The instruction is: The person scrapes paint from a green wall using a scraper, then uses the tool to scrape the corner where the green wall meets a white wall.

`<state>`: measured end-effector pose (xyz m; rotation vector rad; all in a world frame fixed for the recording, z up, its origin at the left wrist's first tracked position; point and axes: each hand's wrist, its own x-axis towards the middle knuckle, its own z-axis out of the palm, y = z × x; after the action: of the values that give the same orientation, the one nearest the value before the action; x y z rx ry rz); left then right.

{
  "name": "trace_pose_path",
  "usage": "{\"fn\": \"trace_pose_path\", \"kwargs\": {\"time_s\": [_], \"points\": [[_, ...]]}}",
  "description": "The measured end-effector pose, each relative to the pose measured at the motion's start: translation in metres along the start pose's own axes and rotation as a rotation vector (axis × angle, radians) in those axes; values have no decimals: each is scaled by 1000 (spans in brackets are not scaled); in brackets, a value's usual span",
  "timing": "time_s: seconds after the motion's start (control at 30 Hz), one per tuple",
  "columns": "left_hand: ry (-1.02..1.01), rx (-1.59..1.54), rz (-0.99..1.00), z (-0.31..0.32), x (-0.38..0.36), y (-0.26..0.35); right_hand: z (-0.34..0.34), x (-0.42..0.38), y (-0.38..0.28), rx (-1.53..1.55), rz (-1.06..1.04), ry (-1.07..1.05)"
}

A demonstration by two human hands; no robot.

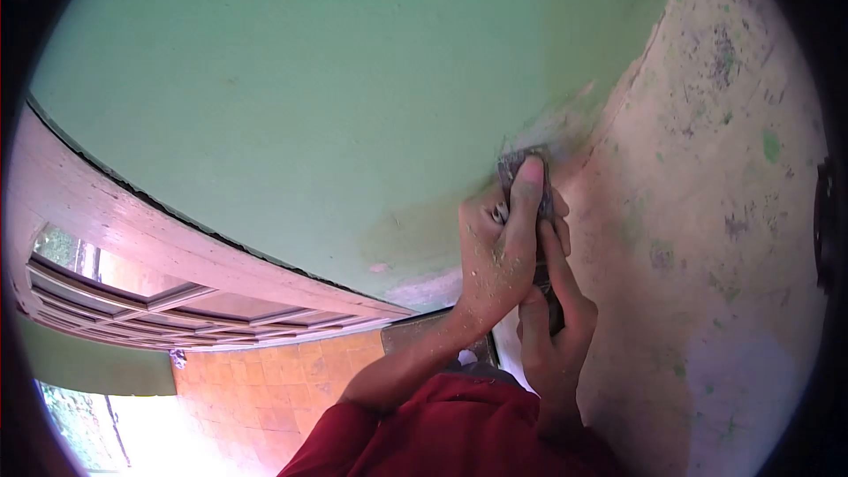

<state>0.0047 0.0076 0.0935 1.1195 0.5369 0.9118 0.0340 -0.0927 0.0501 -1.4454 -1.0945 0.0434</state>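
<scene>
Both of my hands are closed on a dark scraper (508, 163), its flat blade against the wall where green paint meets bare plaster. My left hand (499, 247) grips the blade end, thumb pressed along its face. Lower down, my right hand (565, 327) wraps around the dark handle, which is partly hidden by the fingers. Pale dust and flecks cling to my left hand and forearm. Around the blade the green paint (309, 106) looks scuffed and whitish, and the plaster (654, 238) beside it carries leftover green and dark specks.
A pale wooden frame with window panes (203, 309) runs along the left. Below it lies an orange tiled floor (274, 380), with bright daylight at the lower left. A dark round object (826, 225) is at the right edge.
</scene>
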Motion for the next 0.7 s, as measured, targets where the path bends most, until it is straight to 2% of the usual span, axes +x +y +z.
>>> {"fn": "trace_pose_path", "kwargs": {"time_s": [0.07,0.1,0.17,0.2,0.3,0.33,0.43,0.57,0.63,0.7], "points": [[5,11,-10,-2,-2,-8,-7,-2,-8,98,278,-92],[9,25,-11,-3,-4,-12,-7,-7,-5,93,283,-89],[8,22,71,-3,5,-18,1,-6,12,-25,-10,-25],[24,32,104,-5,1,-23,-5,-4,4,32,171,-102],[-21,-34,101,6,3,11,-9,12,-17,82,288,-114],[7,-9,67,3,-1,5,-5,6,-9,33,147,-70],[55,-33,52,0,-2,-4,1,-1,-6,50,160,-97],[-35,-59,43,2,2,11,-4,3,-7,63,151,-72],[-14,-29,45,-3,-5,8,3,-4,-10,-21,164,-90],[0,-4,40,-8,-1,3,8,2,-1,-3,95,-57]]}}
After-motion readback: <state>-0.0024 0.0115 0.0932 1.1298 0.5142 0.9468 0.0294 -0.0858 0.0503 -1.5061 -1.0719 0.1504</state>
